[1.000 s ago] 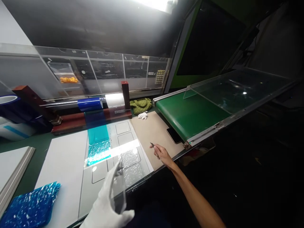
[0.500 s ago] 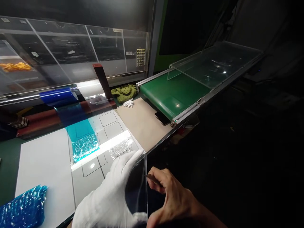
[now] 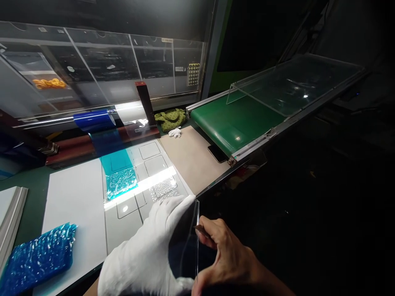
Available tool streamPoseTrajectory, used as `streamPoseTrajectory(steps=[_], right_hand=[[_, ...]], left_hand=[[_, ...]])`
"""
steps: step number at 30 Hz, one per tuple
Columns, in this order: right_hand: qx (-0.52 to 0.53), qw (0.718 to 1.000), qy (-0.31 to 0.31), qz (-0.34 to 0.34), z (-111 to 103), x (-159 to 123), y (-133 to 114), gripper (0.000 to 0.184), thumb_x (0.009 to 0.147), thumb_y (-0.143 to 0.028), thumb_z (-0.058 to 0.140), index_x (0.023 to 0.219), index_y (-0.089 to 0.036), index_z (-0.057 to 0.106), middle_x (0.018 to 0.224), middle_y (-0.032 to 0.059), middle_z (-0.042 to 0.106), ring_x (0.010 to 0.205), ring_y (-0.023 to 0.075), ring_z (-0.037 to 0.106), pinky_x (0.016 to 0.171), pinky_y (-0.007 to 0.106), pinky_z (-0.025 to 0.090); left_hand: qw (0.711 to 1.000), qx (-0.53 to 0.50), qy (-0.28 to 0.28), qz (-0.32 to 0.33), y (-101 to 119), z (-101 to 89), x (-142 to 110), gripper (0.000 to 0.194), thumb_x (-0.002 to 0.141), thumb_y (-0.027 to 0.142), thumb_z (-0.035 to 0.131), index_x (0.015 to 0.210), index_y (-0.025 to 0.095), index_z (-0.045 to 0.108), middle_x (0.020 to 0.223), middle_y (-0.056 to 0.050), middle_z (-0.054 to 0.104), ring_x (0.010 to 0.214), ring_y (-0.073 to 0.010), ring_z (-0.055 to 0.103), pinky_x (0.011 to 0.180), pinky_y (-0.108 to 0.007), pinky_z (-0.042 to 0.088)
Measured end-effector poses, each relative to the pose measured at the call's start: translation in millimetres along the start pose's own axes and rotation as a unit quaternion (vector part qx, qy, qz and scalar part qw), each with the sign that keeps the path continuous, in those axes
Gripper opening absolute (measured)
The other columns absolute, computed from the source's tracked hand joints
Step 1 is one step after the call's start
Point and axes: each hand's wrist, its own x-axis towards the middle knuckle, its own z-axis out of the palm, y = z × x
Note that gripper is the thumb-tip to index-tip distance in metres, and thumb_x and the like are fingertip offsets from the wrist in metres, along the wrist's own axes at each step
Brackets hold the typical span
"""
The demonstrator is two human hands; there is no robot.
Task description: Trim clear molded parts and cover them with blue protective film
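My left hand (image 3: pixel 140 255), in a white glove, grips a clear, thin panel (image 3: pixel 182 248) upright by its opposite edges, fingers at the top and thumb at the bottom. My bare right hand (image 3: pixel 228 255) is on the panel's right side, closed on a small, flat brown piece (image 3: pixel 203 231) between its fingers. The tip of that piece meets the panel's near edge, and the right thumb sits low by the same edge. The kind of brown piece cannot be made out.
Behind my hands lies a white sheet with outlined rectangles (image 3: pixel 150 151), partly under teal film (image 3: pixel 121 181). Blue film (image 3: pixel 41 259) is crumpled at the lower left, beside stacked white panels (image 3: pixel 10 213). A green conveyor (image 3: pixel 234 123), a phone (image 3: pixel 217 153) and a film roll (image 3: pixel 94 120) stand beyond.
The view has swung left, so the bench appears further right and the stacked white panels have come into view. Both hands keep their holds; the clear panel looks slightly more edge-on.
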Motion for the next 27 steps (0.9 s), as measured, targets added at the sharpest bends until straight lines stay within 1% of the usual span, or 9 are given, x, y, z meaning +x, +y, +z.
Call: streamPoseTrajectory(steps=[3, 7, 9, 13, 16, 19, 21, 24, 27], right_hand=[[-0.016, 1.000, -0.008, -0.005, 1, 4, -4, 0.080, 0.029, -0.068, 0.078, 0.090, -0.020, 0.059, 0.075, -0.0010, 0.051, 0.070, 0.0148, 0.049, 0.061, 0.025, 0.051], [-0.026, 0.999, -0.025, -0.011, 2, 9, -10, 0.082, 0.026, -0.072, 0.075, 0.086, -0.018, 0.059, 0.069, -0.0036, 0.047, 0.067, 0.0129, 0.049, 0.063, 0.025, 0.052], [-0.028, 0.999, -0.021, -0.008, 2, 8, -12, 0.081, 0.028, -0.072, 0.075, 0.086, -0.018, 0.060, 0.068, -0.0039, 0.047, 0.066, 0.0127, 0.049, 0.063, 0.024, 0.052], [-0.032, 0.999, -0.013, 0.003, 2, 4, -12, 0.078, 0.034, -0.073, 0.074, 0.089, -0.019, 0.062, 0.070, -0.0030, 0.050, 0.069, 0.0139, 0.050, 0.064, 0.024, 0.051], [-0.034, 0.999, -0.017, 0.005, 2, 1, -9, 0.077, 0.038, -0.072, 0.074, 0.092, -0.018, 0.063, 0.072, -0.0016, 0.053, 0.073, 0.0154, 0.052, 0.067, 0.024, 0.051], [-0.033, 0.999, -0.017, 0.013, 3, -1, -5, 0.075, 0.041, -0.072, 0.073, 0.091, -0.018, 0.063, 0.073, -0.0007, 0.054, 0.075, 0.0164, 0.053, 0.068, 0.025, 0.051], [-0.029, 0.999, -0.013, 0.024, 3, -2, -3, 0.072, 0.042, -0.073, 0.072, 0.089, -0.018, 0.063, 0.073, -0.0002, 0.054, 0.076, 0.0170, 0.053, 0.068, 0.026, 0.051], [-0.025, 0.999, -0.011, 0.040, 3, -4, -3, 0.069, 0.043, -0.074, 0.071, 0.082, -0.018, 0.062, 0.070, -0.0004, 0.052, 0.074, 0.0168, 0.051, 0.066, 0.026, 0.051], [-0.016, 0.999, -0.018, 0.037, 2, -3, -5, 0.066, 0.044, -0.075, 0.070, 0.076, -0.019, 0.058, 0.067, -0.0014, 0.049, 0.070, 0.0148, 0.049, 0.063, 0.024, 0.049]], left_hand=[[1.000, 0.011, -0.013, 0.022, 1, -3.9, 1, 0.111, 0.050, 0.058, 0.074, 0.142, 0.027, 0.020, 0.129, -0.011, 0.044, 0.111, -0.0362, 0.049, 0.091, -0.047, 0.047], [0.999, 0.034, -0.023, 0.036, 5, -5.6, 2, 0.116, 0.052, 0.058, 0.073, 0.143, 0.027, 0.008, 0.133, -0.013, 0.038, 0.117, -0.0376, 0.044, 0.093, -0.050, 0.045], [0.998, 0.043, -0.021, 0.039, 7, -5.6, 2, 0.115, 0.052, 0.059, 0.073, 0.142, 0.026, 0.010, 0.133, -0.014, 0.038, 0.117, -0.0376, 0.043, 0.093, -0.050, 0.045], [0.998, 0.039, -0.011, 0.043, 11, -6.7, 5, 0.111, 0.051, 0.059, 0.074, 0.139, 0.021, 0.018, 0.129, -0.015, 0.041, 0.114, -0.0363, 0.046, 0.093, -0.047, 0.045], [0.998, 0.036, -0.015, 0.051, 13, -8.1, 9, 0.105, 0.052, 0.059, 0.073, 0.136, 0.018, 0.026, 0.125, -0.014, 0.044, 0.111, -0.0355, 0.048, 0.091, -0.045, 0.046], [0.998, 0.040, -0.023, 0.053, 13, -8.5, 12, 0.102, 0.051, 0.062, 0.072, 0.133, 0.018, 0.031, 0.123, -0.014, 0.045, 0.109, -0.0353, 0.049, 0.089, -0.044, 0.047], [0.998, 0.035, -0.028, 0.047, 13, -8.0, 13, 0.101, 0.052, 0.063, 0.071, 0.134, 0.019, 0.032, 0.122, -0.013, 0.046, 0.108, -0.0344, 0.050, 0.089, -0.045, 0.046], [0.998, 0.024, -0.035, 0.043, 13, -6.4, 13, 0.102, 0.054, 0.062, 0.071, 0.137, 0.022, 0.027, 0.121, -0.011, 0.046, 0.106, -0.0322, 0.050, 0.091, -0.046, 0.045], [0.998, 0.014, -0.040, 0.037, 11, -4.2, 12, 0.105, 0.053, 0.062, 0.072, 0.139, 0.024, 0.023, 0.121, -0.010, 0.046, 0.105, -0.0309, 0.050, 0.092, -0.047, 0.044]])
